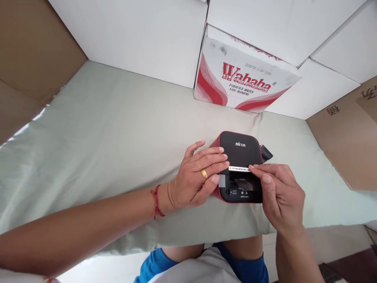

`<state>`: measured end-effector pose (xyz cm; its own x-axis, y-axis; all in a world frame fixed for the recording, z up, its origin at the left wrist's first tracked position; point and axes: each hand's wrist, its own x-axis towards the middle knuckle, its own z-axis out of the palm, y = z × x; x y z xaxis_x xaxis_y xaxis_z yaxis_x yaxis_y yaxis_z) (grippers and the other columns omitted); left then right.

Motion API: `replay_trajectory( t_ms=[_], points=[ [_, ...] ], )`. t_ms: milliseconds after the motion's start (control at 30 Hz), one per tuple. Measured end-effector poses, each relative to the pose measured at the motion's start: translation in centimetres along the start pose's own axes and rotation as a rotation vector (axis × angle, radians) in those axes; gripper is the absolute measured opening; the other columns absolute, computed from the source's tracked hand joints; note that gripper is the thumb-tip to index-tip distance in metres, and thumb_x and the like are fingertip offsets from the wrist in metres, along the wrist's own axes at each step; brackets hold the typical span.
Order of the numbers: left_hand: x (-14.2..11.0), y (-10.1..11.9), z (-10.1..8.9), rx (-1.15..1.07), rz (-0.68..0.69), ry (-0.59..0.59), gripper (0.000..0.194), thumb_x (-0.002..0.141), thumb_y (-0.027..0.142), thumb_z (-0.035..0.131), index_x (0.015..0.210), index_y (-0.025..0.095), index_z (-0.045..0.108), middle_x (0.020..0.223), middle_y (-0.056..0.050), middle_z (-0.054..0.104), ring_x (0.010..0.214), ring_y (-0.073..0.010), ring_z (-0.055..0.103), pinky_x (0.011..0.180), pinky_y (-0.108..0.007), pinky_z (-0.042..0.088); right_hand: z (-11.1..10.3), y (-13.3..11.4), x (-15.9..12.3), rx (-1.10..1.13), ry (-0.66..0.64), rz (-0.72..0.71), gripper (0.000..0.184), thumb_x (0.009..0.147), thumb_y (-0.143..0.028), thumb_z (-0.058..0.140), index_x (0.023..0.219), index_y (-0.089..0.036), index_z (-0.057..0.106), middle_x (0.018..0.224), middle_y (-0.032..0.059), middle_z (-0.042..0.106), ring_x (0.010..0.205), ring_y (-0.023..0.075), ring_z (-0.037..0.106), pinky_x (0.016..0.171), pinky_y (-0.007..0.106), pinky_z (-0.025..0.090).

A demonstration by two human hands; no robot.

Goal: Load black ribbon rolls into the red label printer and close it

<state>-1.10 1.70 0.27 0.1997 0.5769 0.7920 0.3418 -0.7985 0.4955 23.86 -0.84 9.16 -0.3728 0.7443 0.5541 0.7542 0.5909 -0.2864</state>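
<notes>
A small black printer with red sides lies on the cloth, its white logo towards the back. My left hand rests on its left side, fingers stretched flat over the lid and the thumb near a grey patch. A gold ring and a red cord bracelet show on that arm. My right hand is closed at the lid's front right edge, thumb and fingertips by the end of a white warning label. Below the label is a dark opening with a shiny strip inside. The right fingers partly hide the opening.
A black plug-like piece sticks out by the printer's right rear. Behind stand white boxes and a red-and-white Wahaha carton. Brown cardboard borders the right, more the left. Pale green cloth covers the table; my knees are below its front edge.
</notes>
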Motion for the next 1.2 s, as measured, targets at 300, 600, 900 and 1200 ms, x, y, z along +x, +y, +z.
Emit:
replay_trajectory(
  t_ms=[300, 600, 900, 1200],
  points=[
    [0.8, -0.4, -0.3, -0.051, 0.045, -0.029, 0.041, 0.099, 0.019, 0.064, 0.139, 0.024, 0.071, 0.13, -0.011, 0.085, 0.135, -0.0299, 0.078, 0.117, -0.05, 0.061, 2.2, 0.2, -3.3, 0.27, 0.196, 0.309, 0.029, 0.106, -0.023, 0.067, 0.122, -0.033, 0.089, 0.122, 0.0024, 0.081, 0.124, 0.0148, 0.072, 0.114, 0.035, 0.057],
    [-1.0, 1.9, 0.6, -0.581, -0.876, -0.229, 0.091, 0.111, 0.056, 0.06, 0.186, 0.031, 0.015, 0.198, -0.008, 0.015, 0.186, -0.0378, 0.013, 0.154, -0.065, 0.013, 4.1, -2.7, -4.2, 0.888, 0.292, 1.014, 0.071, 0.113, -0.074, 0.043, 0.157, -0.025, 0.068, 0.165, 0.0109, 0.063, 0.151, 0.0268, 0.067, 0.12, 0.049, 0.063],
    [1.3, 5.2, 0.7, -0.634, -0.963, -0.149, 0.103, 0.109, 0.074, 0.055, 0.186, 0.024, 0.007, 0.199, -0.006, -0.006, 0.187, -0.0328, -0.007, 0.155, -0.056, -0.005, 4.1, -3.3, -2.3, 0.898, 0.147, 0.99, 0.088, 0.101, -0.068, 0.071, 0.177, -0.031, 0.044, 0.178, 0.0065, 0.049, 0.162, 0.0248, 0.058, 0.134, 0.04, 0.055],
    [8.7, -2.0, 1.9, -0.728, -0.839, 0.03, 0.082, 0.105, 0.055, 0.067, 0.177, 0.028, 0.035, 0.187, -0.008, 0.041, 0.182, -0.0362, 0.022, 0.154, -0.056, 0.012, 4.6, 1.7, 6.4, 0.897, 0.03, 0.768, 0.085, 0.102, -0.066, 0.064, 0.177, -0.031, 0.042, 0.182, 0.0027, 0.044, 0.168, 0.0241, 0.05, 0.14, 0.043, 0.05]
  ],
)
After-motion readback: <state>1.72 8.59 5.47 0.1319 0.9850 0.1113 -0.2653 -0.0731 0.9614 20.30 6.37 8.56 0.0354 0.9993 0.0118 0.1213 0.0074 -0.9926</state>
